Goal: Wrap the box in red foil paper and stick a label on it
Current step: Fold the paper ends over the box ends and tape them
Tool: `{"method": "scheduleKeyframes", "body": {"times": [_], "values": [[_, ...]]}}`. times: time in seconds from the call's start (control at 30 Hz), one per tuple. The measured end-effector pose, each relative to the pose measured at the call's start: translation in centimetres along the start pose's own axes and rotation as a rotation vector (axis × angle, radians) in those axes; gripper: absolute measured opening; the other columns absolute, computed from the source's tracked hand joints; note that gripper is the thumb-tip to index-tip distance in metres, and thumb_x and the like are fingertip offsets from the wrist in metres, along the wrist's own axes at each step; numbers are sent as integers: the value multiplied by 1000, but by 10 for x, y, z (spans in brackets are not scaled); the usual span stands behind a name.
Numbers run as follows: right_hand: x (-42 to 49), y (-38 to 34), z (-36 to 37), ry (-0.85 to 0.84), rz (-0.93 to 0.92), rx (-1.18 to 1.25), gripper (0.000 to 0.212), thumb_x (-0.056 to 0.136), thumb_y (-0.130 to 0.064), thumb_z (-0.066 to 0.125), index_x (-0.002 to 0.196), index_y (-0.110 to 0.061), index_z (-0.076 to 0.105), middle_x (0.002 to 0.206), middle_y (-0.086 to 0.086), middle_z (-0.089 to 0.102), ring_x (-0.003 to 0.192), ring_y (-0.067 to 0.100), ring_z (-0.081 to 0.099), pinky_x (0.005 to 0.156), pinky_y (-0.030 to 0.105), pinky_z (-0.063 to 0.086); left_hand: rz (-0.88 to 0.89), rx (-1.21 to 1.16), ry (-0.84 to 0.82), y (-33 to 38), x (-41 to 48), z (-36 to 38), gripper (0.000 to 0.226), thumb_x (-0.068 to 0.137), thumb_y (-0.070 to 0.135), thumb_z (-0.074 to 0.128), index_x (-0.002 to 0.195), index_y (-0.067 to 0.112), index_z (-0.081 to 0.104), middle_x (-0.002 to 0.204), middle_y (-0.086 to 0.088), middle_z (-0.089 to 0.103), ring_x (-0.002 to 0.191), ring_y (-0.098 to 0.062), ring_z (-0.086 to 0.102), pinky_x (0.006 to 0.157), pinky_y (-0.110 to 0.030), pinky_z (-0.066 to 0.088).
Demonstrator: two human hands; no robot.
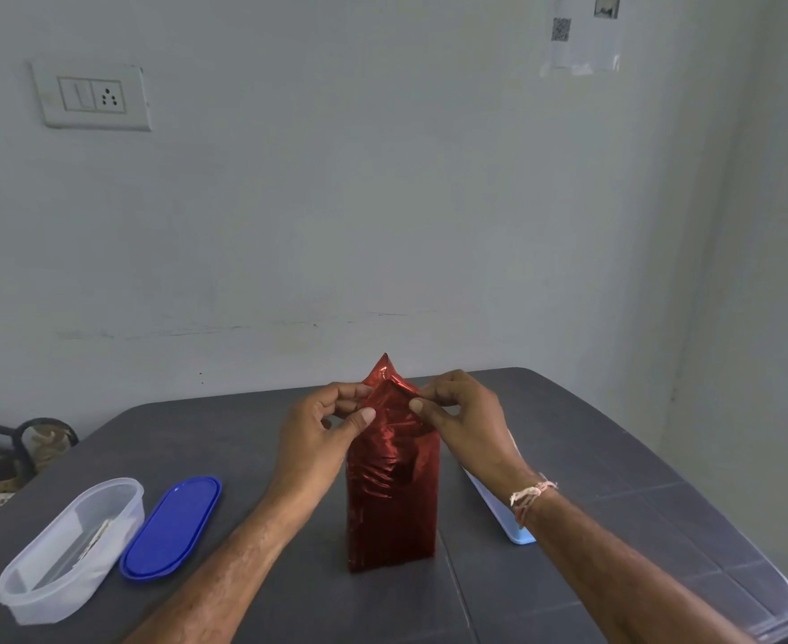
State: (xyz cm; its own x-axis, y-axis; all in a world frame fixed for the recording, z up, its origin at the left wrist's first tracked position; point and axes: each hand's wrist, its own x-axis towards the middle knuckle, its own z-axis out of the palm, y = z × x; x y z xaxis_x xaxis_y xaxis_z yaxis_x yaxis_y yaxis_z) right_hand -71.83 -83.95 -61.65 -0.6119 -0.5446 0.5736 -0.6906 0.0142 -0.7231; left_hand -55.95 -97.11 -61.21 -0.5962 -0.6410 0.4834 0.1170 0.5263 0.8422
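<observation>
Head view: the box (392, 513) stands upright at lower centre of the frame on the dark tabletop (615, 485), sleeved in red foil paper (385, 375). The left hand (322, 427) and right hand (464, 418) each pinch the loose top flap, so both grips are closed on foil. Best, I judge, to crease the side flaps flat first, then fold the peak down gently, since foil tears if tugged.

Upright in the middle of the bench (252, 439), wrapped box (392, 504), left hand (322, 425) and right hand (461, 411) at either side of its top; at left front, tub (127, 508) with lid (171, 527) just to its right; right of the box, tray (498, 513) partly behind the right forearm.
</observation>
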Motion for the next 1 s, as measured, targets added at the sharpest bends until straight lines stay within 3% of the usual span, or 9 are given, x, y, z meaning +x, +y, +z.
{"method": "scheduleKeyframes", "body": {"times": [0.1, 0.17, 0.3, 0.4, 0.5, 0.67, 0.77, 0.87, 1.0], "values": [[3, -3, 1, -5, 39, -47, 9, 88, -29, 80, 84, -21, 77, 90, -11, 67, 87, 5, 65, 78, 20, 49, -19, -26, -7, 3, 1, 1, 19, 88, 16, 78, 106, 23, 74, 88, 6, 78, 91, 3, 70, 81, -10, 43], [5, -5, 2, -1, 65, -57, 11, 89, -30, 80, 85, -21, 76, 90, -10, 68, 88, 5, 66, 78, 20, 50, -39, -59, 10, 3, 2, 2, 16, 88, 14, 78, 102, 21, 75, 92, 5, 78, 91, 2, 70, 74, -2, 43], [8, -11, 4, -11, 88, -72, 7, 89, -30, 80, 91, -24, 77, 91, -11, 73, 88, 4, 68, 79, 20, 53, -67, -116, 17, -3, 5, 3, 16, 87, 14, 79, 99, 24, 77, 101, 12, 77, 101, -1, 67, 87, -19, 47], [11, -12, 5, -10, 118, -67, 8, 87, -30, 81, 87, -25, 74, 84, -14, 75, 81, 2, 69, 73, 16, 52, -81, -135, 25, -5, 6, 2, 20, 86, 14, 80, 101, 27, 77, 95, 7, 76, 99, -3, 67, 92, -26, 49], [13, -12, 5, -8, 139, -105, 12, 86, -32, 81, 82, -24, 74, 82, -12, 74, 81, 5, 69, 76, 24, 56, -103, -144, 12, -6, 9, 1, 26, 85, 13, 80, 103, 31, 75, 88, 4, 75, 94, -6, 70, 97, -31, 48], [14, -14, 6, -30, 170, -129, 16, 86, -35, 81, 80, -21, 76, 78, -7, 75, 78, 10, 71, 80, 35, 60, -134, -163, -14, -6, 11, 3, 25, 85, 6, 78, 103, 23, 76, 101, 4, 76, 101, -3, 68, 91, -22, 53], [16, -17, 5, -44, 175, -165, 16, 87, -32, 80, 79, -19, 78, 74, -6, 75, 74, 8, 70, 77, 31, 58, -189, -199, -44, -9, 16, 3, 25, 83, 4, 79, 102, 20, 73, 112, 3, 75, 109, -5, 65, 80, -14, 49], [17, -19, 5, -54, 162, -190, 15, 86, -30, 80, 76, -19, 80, 73, -8, 75, 72, 6, 69, 75, 28, 56, -219, -279, -109, -9, 19, 0, 25, 84, -6, 74, 105, 6, 68, 107, -7, 76, 86, 0, 72, 69, -11, 51], [18, -18, 8, -83, 161, -189, 11, 84, -27, 82, 76, -20, 80, 72, -8, 76, 72, 8, 72, 79, 36, 62, -239, -256, -272, -16, 28, -7, 23, 86, 1, 73, 103, 16, 76, 110, -12, 74, 96, -13, 69, 92, -28, 50]]}}
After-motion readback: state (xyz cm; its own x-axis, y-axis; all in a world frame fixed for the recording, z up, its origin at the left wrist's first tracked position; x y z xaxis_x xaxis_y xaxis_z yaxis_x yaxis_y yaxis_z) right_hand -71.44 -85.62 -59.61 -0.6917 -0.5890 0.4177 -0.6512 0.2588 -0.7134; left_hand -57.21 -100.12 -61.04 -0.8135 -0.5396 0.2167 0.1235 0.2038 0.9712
